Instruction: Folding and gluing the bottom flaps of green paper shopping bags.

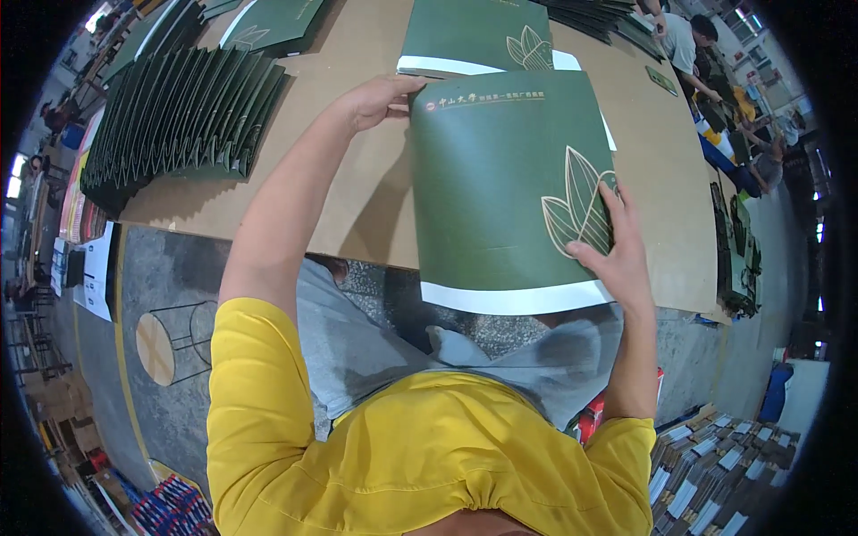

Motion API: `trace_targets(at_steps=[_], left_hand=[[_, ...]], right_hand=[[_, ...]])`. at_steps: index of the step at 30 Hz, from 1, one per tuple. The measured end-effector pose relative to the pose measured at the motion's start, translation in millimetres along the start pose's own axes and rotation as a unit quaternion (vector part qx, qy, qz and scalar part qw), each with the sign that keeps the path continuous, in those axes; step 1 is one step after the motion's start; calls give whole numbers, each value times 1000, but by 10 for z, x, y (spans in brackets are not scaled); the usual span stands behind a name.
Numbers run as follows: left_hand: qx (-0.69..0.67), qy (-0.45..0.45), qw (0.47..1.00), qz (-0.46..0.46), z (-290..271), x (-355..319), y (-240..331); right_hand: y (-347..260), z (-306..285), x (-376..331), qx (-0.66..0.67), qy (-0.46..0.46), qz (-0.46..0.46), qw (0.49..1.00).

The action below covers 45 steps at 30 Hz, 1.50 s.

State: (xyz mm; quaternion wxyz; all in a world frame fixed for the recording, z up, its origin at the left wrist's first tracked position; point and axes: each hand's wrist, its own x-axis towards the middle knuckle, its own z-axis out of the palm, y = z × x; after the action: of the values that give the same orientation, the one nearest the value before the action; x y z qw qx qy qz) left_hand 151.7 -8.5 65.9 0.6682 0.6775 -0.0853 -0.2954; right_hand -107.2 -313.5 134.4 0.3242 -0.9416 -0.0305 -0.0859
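Note:
A flat green paper bag (492,196), printed with pale gold leaf outlines and a line of lettering, is tilted up over the near edge of the table. A white strip runs along its lower edge. My left hand (380,100) grips its upper left corner, some fingers hidden behind it. On the right side edge my right hand (617,246) is closed, thumb on the printed face and fingers along the edge. Just beyond lies a pile of similar green bags (465,36) with white edges.
Folded green bags (179,116) stand fanned in a row at the table's left. More green bags (277,22) lie at the far left. A brown tabletop (357,214) spans the front. A round stool (156,348) stands at left; bundled stacks (724,473) sit lower right. Other people (688,45) work far right.

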Motion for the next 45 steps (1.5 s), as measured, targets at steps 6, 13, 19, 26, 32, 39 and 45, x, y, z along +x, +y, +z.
trace_targets(at_steps=[6,13,19,26,32,39,45], left_hand=[[-61,-16,998,-7,-122,-15,-433],[256,257,927,91,75,-90,-855],[646,260,710,102,767,-717,-1399],[645,226,726,71,836,-1033,-1357],[632,214,739,98,876,-960,-1366],[409,375,810,189,277,-771,-1258],[193,280,938,64,191,-307,-1032]], right_hand=[[-344,211,27,-114,-45,50,991],[-88,1106,-96,-226,-65,28,971],[30,1354,-167,-349,-92,62,931],[207,1385,402,-213,16,39,976],[646,1428,1188,-230,-9,104,968],[573,1194,1069,-98,-40,198,974],[724,971,1229,59,-30,268,961]])
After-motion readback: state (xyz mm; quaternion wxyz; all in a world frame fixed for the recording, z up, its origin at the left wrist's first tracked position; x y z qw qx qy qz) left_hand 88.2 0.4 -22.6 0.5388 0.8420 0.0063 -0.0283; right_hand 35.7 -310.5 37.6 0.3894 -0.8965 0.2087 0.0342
